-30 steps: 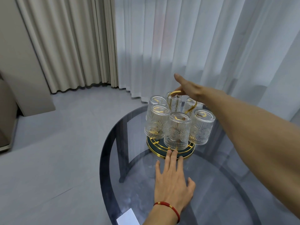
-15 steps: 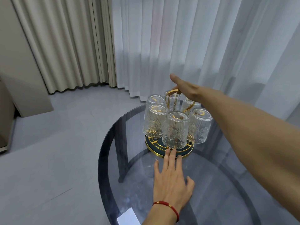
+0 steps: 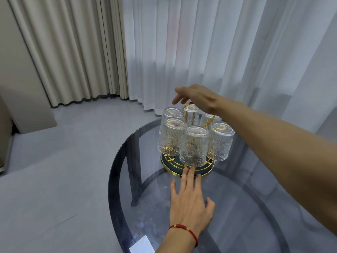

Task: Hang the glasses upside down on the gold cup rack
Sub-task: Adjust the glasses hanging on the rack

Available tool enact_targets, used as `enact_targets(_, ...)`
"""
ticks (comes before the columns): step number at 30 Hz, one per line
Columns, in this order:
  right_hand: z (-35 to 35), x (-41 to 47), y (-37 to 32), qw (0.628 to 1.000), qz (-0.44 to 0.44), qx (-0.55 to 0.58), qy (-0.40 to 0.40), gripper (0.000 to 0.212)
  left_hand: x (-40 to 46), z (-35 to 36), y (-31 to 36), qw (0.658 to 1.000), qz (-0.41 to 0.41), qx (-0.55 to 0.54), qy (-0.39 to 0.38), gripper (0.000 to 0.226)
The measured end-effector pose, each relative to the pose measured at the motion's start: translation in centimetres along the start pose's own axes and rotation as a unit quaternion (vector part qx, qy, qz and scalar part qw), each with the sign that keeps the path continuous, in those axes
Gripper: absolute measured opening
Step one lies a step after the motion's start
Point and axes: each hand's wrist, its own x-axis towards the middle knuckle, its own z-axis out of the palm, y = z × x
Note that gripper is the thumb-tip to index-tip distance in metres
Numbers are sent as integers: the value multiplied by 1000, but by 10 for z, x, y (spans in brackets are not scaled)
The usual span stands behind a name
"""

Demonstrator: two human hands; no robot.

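The gold cup rack (image 3: 172, 166) stands on a round smoked-glass table (image 3: 127, 207), with several ribbed clear glasses hanging upside down on it. The nearest glass (image 3: 194, 145) hangs at the front. My left hand (image 3: 189, 205) lies flat on the table, fingers spread, its fingertips touching the front rim of the rack's base. My right hand (image 3: 197, 96) hovers over the rack's gold top handle (image 3: 186, 110), fingers loosely spread and holding nothing; whether it touches the handle is unclear.
White sheer curtains (image 3: 218, 52) hang close behind the table and beige drapes (image 3: 73, 52) to the left. Grey floor (image 3: 54, 170) lies left of the table. A white card (image 3: 142, 244) sits at the table's near edge.
My right hand has lifted slightly above the rack's handle and its fingers have spread. My left hand stays flat at the rack's base.
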Motion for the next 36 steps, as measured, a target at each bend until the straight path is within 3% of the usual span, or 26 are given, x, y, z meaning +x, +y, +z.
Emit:
enact_targets(6, 6, -2, -10, 994, 37, -71, -73, 74, 0, 1, 0, 1000, 2, -8, 6, 71)
enact_targets(12, 9, -1, -7, 982, 39, -157, -92, 81, 0, 2, 0, 1000, 6, -8, 11, 70)
enact_targets(17, 5, 2, -7, 973, 61, -189, -115, 69, 1, 3, -1, 1000, 4, -12, 7, 70)
enact_targets(20, 2, 4, -7, 977, 83, -159, -119, 56, 1, 4, -2, 1000, 2, -9, 0, 71)
enact_targets(30, 2, 19, -10, 984, 104, -74, -124, 57, 3, 7, -1, 1000, 0, -15, 5, 71)
enact_targets(36, 4, 21, -6, 986, 114, -39, -111, 43, 4, 8, -1, 1000, -4, -15, 1, 72)
